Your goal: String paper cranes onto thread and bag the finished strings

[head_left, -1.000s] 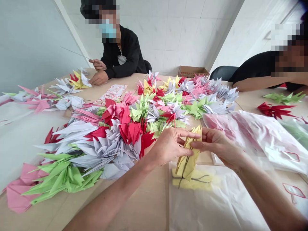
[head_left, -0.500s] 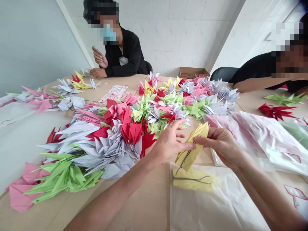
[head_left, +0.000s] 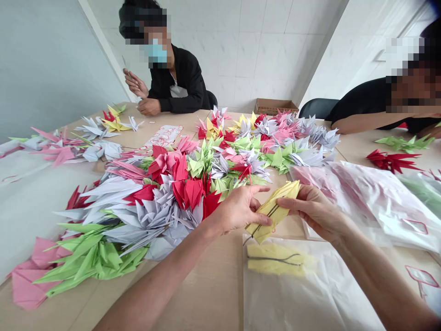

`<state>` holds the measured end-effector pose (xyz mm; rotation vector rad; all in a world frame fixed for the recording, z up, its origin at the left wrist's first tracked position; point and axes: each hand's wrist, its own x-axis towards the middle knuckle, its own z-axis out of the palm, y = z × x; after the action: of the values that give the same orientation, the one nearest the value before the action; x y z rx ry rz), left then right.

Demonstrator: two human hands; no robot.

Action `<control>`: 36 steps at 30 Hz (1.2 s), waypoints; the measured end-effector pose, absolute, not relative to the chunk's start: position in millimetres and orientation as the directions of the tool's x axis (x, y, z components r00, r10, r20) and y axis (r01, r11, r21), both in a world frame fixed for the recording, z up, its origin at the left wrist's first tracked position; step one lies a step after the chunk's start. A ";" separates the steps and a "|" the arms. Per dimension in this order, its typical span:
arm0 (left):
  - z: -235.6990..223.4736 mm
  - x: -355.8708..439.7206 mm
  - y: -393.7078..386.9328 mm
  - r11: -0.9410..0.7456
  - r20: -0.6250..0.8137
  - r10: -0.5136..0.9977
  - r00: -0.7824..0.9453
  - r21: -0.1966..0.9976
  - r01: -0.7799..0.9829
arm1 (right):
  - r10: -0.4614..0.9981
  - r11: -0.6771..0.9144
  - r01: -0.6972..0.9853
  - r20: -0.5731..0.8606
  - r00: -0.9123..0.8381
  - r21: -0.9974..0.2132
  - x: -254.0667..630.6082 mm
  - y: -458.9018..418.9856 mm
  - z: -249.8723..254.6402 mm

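Between my left hand (head_left: 239, 209) and my right hand (head_left: 312, 211) I grip a folded yellow paper bundle (head_left: 272, 211) with a dark wire along it. It lies tilted, its low end toward the left. Just below it, a second yellow folded paper with a dark wire (head_left: 275, 259) rests on a translucent plastic sheet (head_left: 303, 299). To the left of my left hand, a large heap of origami cranes (head_left: 165, 202) in red, pink, green, white and yellow covers the wooden table (head_left: 213, 285), nearly touching my left wrist.
A masked co-worker in black (head_left: 179, 82) sits across the table, hands raised near more cranes (head_left: 103, 126). Another person's forearm (head_left: 365, 124) lies at the right, near green and red cranes (head_left: 392, 156). Plastic bags (head_left: 365, 197) lie right of my hands. A cardboard box (head_left: 275, 106) stands behind.
The yellow bundle has tipped from nearly upright to a slanted position between my hands. The co-worker's hand has risen and lost the long thin wire it held.
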<state>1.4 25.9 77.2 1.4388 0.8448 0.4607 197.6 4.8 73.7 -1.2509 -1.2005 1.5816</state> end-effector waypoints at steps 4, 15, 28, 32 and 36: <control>77.2 -0.5 26.7 0.028 -0.221 0.710 0.669 0.958 0.286 | 0.892 -0.299 0.087 -0.311 -0.329 -0.950 204.4 7.3 74.4; 79.0 -6.3 33.9 -0.061 -0.197 0.716 0.670 0.938 0.342 | 0.900 -0.266 0.115 -0.289 -0.325 -0.957 205.6 13.5 75.3; 84.2 -0.3 22.2 -0.260 -0.181 0.665 0.725 0.853 0.452 | 0.789 0.233 0.806 -0.380 -0.484 -0.544 194.4 21.4 111.5; 81.5 0.4 21.7 -0.283 -0.174 0.666 0.725 0.841 0.461 | 0.754 0.267 0.795 -0.395 -0.524 -0.544 188.8 19.5 107.7; 75.7 4.5 21.3 -0.289 -0.186 0.652 0.735 0.836 0.467 | 0.803 0.269 0.806 -0.340 -0.490 -0.527 193.1 12.6 102.7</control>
<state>4.5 21.3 75.7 1.9431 0.8554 0.2332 193.1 12.6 102.7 -1.5891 -2.5071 1.0454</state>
